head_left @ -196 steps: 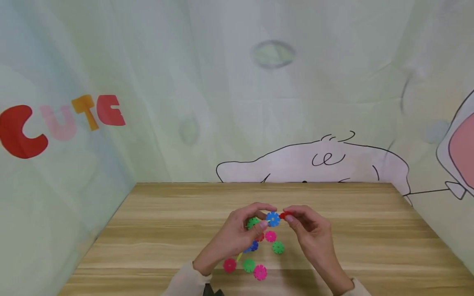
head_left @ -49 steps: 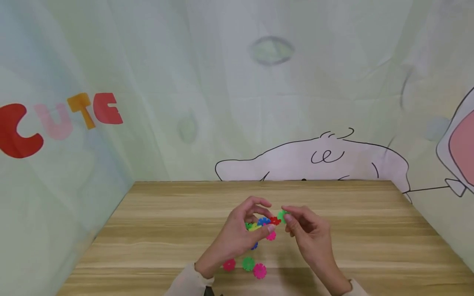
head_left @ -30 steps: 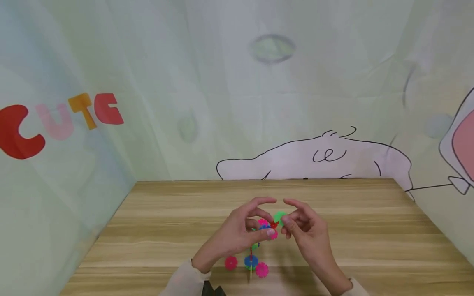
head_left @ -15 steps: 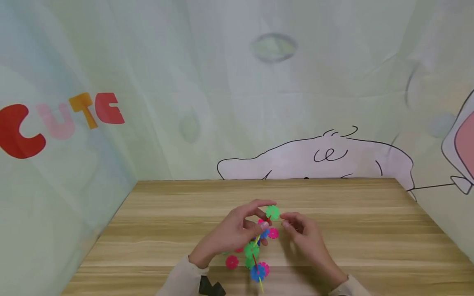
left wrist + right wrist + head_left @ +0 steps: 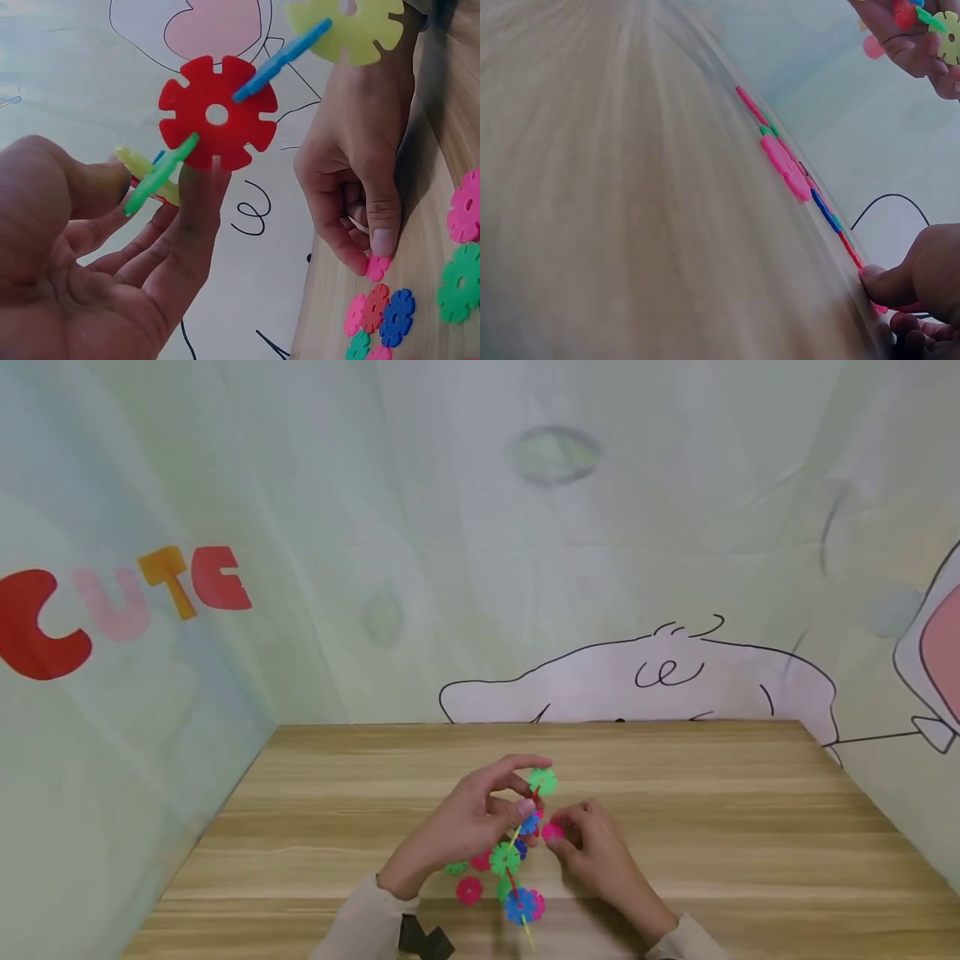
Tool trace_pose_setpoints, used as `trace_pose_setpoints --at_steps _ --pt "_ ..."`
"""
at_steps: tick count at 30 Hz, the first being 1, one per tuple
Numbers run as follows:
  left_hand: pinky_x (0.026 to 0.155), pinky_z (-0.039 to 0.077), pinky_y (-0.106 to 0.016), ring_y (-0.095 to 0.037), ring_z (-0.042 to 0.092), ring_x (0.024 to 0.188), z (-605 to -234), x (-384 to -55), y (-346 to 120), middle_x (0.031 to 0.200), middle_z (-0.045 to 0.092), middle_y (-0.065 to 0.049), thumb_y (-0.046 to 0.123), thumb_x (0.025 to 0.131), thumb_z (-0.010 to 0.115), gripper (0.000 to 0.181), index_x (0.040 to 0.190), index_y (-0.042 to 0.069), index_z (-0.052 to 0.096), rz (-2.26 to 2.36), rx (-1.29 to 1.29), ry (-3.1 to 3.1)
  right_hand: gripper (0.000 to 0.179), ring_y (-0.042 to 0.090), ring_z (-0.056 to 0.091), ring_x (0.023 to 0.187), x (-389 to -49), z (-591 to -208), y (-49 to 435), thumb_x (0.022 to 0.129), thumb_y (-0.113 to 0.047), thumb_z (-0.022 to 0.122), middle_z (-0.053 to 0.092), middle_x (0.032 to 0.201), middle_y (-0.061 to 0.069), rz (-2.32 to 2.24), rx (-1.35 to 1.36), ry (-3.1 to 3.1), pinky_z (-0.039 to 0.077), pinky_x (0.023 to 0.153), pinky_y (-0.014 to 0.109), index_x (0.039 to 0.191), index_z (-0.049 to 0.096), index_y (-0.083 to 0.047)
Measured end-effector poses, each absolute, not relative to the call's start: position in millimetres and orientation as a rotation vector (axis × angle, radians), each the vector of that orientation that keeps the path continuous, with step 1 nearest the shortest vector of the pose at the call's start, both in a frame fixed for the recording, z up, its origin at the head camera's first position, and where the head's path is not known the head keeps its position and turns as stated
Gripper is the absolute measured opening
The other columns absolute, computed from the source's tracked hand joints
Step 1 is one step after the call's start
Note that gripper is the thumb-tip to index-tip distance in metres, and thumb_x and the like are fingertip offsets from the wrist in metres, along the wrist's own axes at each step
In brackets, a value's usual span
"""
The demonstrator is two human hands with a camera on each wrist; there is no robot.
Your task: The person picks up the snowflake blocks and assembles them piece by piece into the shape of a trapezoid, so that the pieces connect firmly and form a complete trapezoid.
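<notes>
In the head view my left hand point(image 5: 468, 822) pinches a chain of slotted plastic flower discs, held above the table. A green disc point(image 5: 542, 781) tops the chain. Below come a blue disc point(image 5: 529, 822), another green disc point(image 5: 505, 858) and a lower blue disc point(image 5: 521, 906), with red and yellow discs edge-on between them. The left wrist view shows a red disc point(image 5: 217, 142) of the chain close up, by the index finger. My right hand point(image 5: 596, 852) is down at the tabletop, thumb and fingers pinching a pink disc point(image 5: 379, 268).
Loose discs lie on the wooden table point(image 5: 360, 793) under and around the chain, among them a pink disc point(image 5: 469, 891), a dark blue disc point(image 5: 397, 316) and a green disc point(image 5: 460, 283). A printed cloth backdrop point(image 5: 420, 568) stands behind the table.
The green disc that my right hand held one second ago now sits on the chain's end. My right hand has let it go, moved down and taken the pink disc. The chain has swung more upright.
</notes>
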State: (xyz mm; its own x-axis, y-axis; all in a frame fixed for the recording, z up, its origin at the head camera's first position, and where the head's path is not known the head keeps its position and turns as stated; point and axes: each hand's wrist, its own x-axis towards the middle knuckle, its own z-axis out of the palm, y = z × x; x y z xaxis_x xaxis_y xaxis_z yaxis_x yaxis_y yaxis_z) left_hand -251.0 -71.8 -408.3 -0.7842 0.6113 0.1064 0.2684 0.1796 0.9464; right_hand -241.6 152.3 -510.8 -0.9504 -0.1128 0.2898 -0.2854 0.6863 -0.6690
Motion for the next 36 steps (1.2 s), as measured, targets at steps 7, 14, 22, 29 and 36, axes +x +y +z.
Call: trace_pose_setpoints --at_steps 7,14,22,29,36 --pt "0.068 0.056 -0.023 -0.022 0.076 0.083 -406.1 -251.4 -74.2 0.124 0.065 -0.019 0.012 0.110 0.060 0.049 0.154 0.033 0.055 1.644 0.827 2.153 0.020 0.004 0.054 0.069 -245.4 -512.5 157.2 0.089 -0.006 0.086 0.067 0.078 -0.003 1.486 0.227 -2.590 0.046 0.065 0.021 0.101 0.074 -0.016" --pt "0.076 0.060 -0.025 -0.019 0.077 0.095 -405.0 -251.9 -77.2 0.130 0.066 -0.012 0.014 0.111 0.059 0.053 0.159 0.036 0.049 1.603 0.838 2.234 0.022 0.005 0.067 0.075 -246.8 -509.4 160.9 0.092 -0.010 0.084 0.083 0.091 0.008 1.759 0.128 -2.458 0.054 0.070 0.020 0.113 0.080 -0.013" --pt "0.071 0.060 -0.024 -0.024 0.080 0.094 -404.4 -252.1 -78.9 0.127 0.067 -0.014 0.011 0.111 0.058 0.054 0.159 0.034 0.050 1.619 0.821 2.214 0.025 0.006 0.059 0.062 -244.4 -491.7 160.2 0.096 -0.009 0.080 0.080 0.089 0.006 1.950 0.030 -2.332 0.047 0.057 0.020 0.121 0.079 -0.008" --pt "0.085 0.063 -0.026 -0.024 0.078 0.104 -402.1 -252.7 -76.5 0.126 0.069 -0.011 0.013 0.111 0.057 0.053 0.161 0.032 0.049 1.602 0.857 2.271 0.023 0.009 0.066 0.084 -246.9 -429.4 165.2 0.099 -0.011 0.077 0.076 0.087 -0.011 1.898 0.025 -2.230 0.055 0.075 0.021 0.122 0.078 -0.005" --pt "0.091 0.063 -0.027 -0.021 0.079 0.106 -396.9 -248.2 -77.7 0.127 0.069 -0.010 0.016 0.111 0.058 0.054 0.161 0.033 0.049 1.601 0.843 2.297 0.024 0.007 0.073 0.090 -239.3 -397.4 166.4 0.098 -0.006 0.078 0.080 0.095 -0.017 1.881 0.165 -2.137 0.062 0.083 0.021 0.120 0.075 0.003"
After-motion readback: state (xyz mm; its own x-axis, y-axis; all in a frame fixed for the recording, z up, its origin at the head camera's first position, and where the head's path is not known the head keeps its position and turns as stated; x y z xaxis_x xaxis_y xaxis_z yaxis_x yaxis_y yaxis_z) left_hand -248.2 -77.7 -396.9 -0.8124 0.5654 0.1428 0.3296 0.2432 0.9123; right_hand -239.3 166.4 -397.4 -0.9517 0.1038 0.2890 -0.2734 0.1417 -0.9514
